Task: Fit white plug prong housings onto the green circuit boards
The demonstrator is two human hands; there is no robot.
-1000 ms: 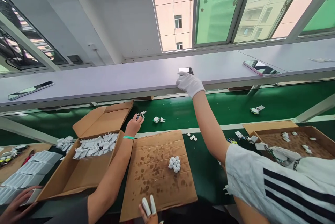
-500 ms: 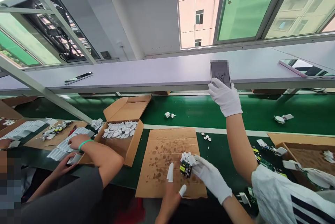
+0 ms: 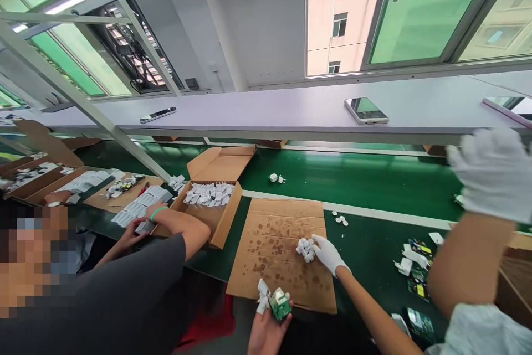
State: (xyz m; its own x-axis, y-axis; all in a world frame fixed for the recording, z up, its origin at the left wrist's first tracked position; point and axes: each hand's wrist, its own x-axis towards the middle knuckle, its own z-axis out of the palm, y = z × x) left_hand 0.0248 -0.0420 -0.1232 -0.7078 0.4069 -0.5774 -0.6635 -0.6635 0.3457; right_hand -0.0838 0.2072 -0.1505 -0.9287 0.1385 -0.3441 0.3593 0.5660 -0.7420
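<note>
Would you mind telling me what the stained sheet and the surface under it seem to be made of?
The stained sheet looks like brown corrugated cardboard, matte, blotched with dark spots and creased along a fold. The green surface beneath looks like smooth rubbery or plastic belting with a slight sheen, though its exact material is unclear.

A co-worker's gloved hand [image 3: 326, 252] crowds the cardboard sheet [image 3: 270, 244]; belt [image 3: 366, 178] beyond lies open.

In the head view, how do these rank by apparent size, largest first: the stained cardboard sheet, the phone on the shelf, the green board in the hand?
1. Stained cardboard sheet, clearly largest.
2. Phone, though farther away.
3. Green board, held nearest the camera.
</note>
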